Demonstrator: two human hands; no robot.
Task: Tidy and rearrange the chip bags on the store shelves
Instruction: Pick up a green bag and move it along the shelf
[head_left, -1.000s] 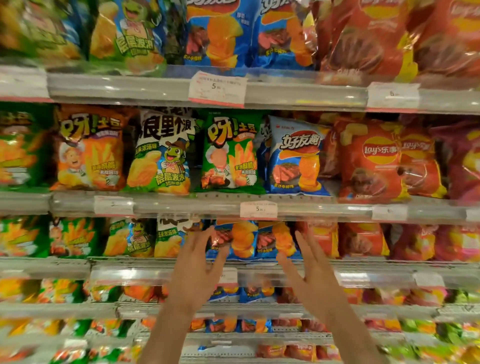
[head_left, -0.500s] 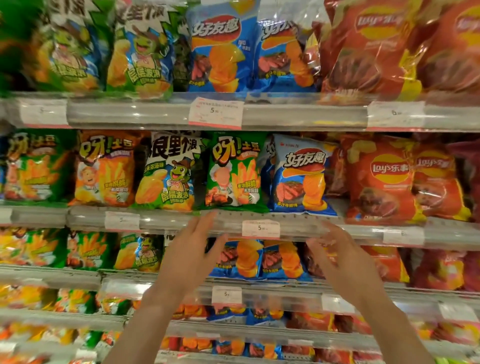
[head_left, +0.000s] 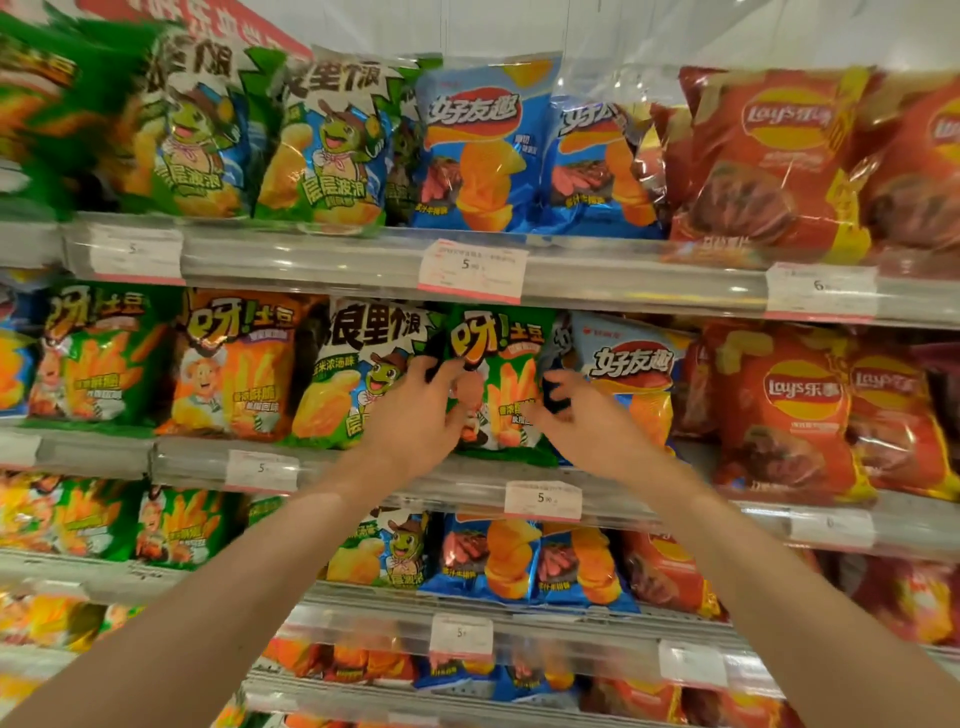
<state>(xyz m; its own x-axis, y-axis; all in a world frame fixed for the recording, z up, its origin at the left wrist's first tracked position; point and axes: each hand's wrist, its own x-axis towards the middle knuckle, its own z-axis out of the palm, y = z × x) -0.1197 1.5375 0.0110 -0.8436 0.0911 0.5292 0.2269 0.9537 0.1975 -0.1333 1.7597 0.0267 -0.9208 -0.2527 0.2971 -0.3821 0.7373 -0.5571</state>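
**Green bag gripped from both sides on the second shelf**

Nearest the camera, two bare forearms are stretched up from the bottom corners toward the middle of the rack. The left hand (head_left: 415, 415) is closed on the left edge of the green bag (head_left: 506, 384), fingers curled round its side and the thumb laid over the front. The right hand (head_left: 587, 421) is clamped on the bag's right edge, fingers bent in behind it; the fingertips are hidden, so the exact pinch cannot be told.

The green bag is stood upright at the front edge of the second shelf (head_left: 332, 470), roughly mid-length, just above a price tag (head_left: 543, 500). It is flanked by a frog bag (head_left: 358, 379) touching on the left and a blue bag (head_left: 631, 374) on the right, partly covered by the right hand. Further left along that edge, an orange bag (head_left: 236, 364) and another green one are lined up; toward the right end, red bags (head_left: 789, 410) are packed close.

Below, blue and frog bags are seen on the third shelf. Above and farthest, the top shelf (head_left: 623, 270) is loaded with frog bags, blue bags and red ones, a tag (head_left: 471, 270) fixed at its front edge.
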